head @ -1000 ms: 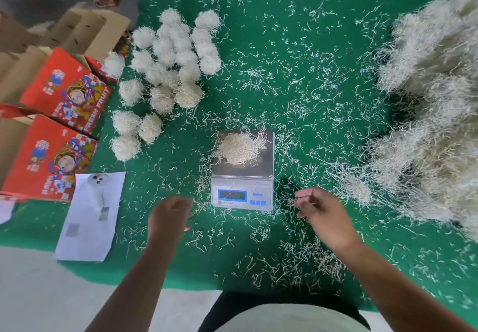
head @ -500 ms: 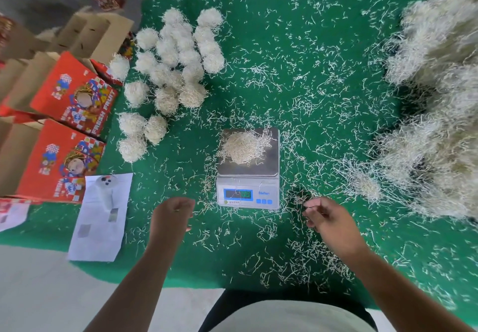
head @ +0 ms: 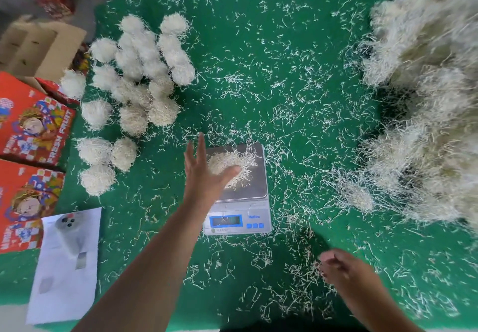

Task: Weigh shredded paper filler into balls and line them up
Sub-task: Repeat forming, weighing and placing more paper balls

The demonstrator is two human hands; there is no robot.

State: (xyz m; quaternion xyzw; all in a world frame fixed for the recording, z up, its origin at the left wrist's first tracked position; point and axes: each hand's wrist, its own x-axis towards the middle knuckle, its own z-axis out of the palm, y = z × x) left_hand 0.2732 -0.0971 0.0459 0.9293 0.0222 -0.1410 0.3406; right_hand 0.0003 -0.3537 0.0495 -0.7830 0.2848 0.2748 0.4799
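Left hand (head: 204, 173) now spread wide at the paper wad (head: 227, 168) on the scale (head: 256, 186); right hand (head: 344, 267) loosely curled, apparently empty.

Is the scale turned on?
On, it seems. The scale has a blue screen that looks lit, with dark marks on it. The number is too blurry to read.

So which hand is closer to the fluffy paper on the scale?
Left. The left hand reaches over the paper clump on the scale; the right hand is near the table's front edge.
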